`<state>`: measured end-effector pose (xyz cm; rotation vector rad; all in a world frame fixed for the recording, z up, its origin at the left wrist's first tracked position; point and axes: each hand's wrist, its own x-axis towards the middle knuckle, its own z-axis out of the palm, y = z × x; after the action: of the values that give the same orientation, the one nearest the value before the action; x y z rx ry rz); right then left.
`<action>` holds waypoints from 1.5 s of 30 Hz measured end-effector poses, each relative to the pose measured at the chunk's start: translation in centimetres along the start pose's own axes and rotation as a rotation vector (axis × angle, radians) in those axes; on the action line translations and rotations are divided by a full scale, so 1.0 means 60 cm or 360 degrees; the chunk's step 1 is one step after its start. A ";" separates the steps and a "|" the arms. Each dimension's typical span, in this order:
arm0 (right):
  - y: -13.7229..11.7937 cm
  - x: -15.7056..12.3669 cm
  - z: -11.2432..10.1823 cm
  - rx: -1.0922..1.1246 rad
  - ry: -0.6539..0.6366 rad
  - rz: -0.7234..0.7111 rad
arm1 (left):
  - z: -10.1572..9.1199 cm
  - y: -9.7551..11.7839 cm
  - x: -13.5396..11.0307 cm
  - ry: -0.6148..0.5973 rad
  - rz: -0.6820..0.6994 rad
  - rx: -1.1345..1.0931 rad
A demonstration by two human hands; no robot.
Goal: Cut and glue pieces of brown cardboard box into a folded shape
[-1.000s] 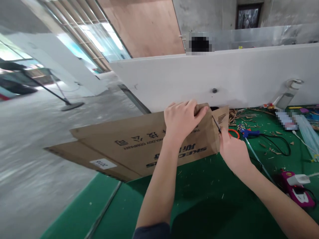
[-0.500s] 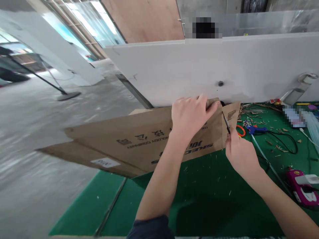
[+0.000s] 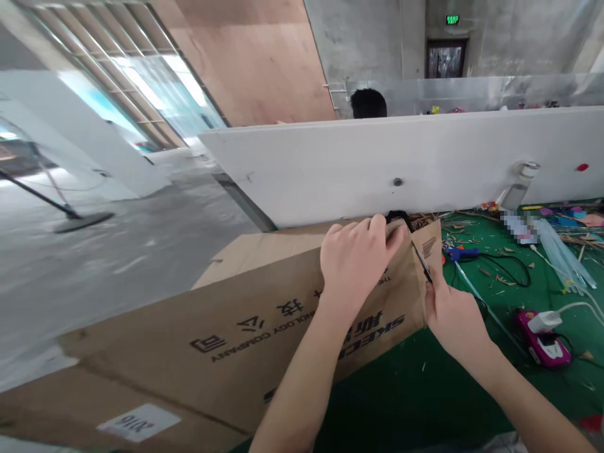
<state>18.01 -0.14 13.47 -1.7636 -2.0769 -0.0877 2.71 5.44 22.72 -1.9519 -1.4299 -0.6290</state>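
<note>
A large brown cardboard box (image 3: 198, 371), partly folded flat, slants across the green table with printed lettering and a white label on its side. My left hand (image 3: 356, 258) is closed over its upper edge near the right end, thumb and fingers pinching the board. In my right hand (image 3: 450, 305) is a slim knife (image 3: 422, 261) with a thin metal blade; its handle is mostly hidden by my fingers. The blade lies against the cardboard at the fold beside the right end flap (image 3: 429, 242), just right of my left hand.
A white partition (image 3: 306, 170) stands behind the table, with a person's head (image 3: 369, 104) beyond. On the green tabletop (image 3: 500, 302) lie a blue glue gun (image 3: 465, 253), a pink power strip (image 3: 542, 340), cords, clear sticks (image 3: 564, 255) and scraps. A bottle (image 3: 519, 185) stands by the partition.
The cardboard's left end has swung lower and nearer to me. My view has tilted up and shifted right. Both hands keep their hold, the blade still at the fold.
</note>
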 end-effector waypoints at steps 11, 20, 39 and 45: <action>0.023 -0.005 0.019 0.0170 0.0100 -0.0017 | 0.004 0.008 -0.008 0.0144 0.0008 0.0072; 0.006 0.016 -0.021 0.0048 -0.0143 0.0056 | 0.008 0.002 -0.008 0.0023 -0.0040 0.0066; -0.004 0.022 -0.008 -0.0188 -0.0147 0.0095 | 0.015 0.003 -0.004 -0.0200 -0.0201 0.0081; -0.011 0.022 0.005 -0.0192 -0.0081 0.0107 | 0.020 0.000 -0.008 -0.0152 -0.0221 0.0064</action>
<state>17.16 1.07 13.79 -1.9239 -2.0849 -0.1527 2.58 6.00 21.58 -1.8856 -1.6351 -0.5707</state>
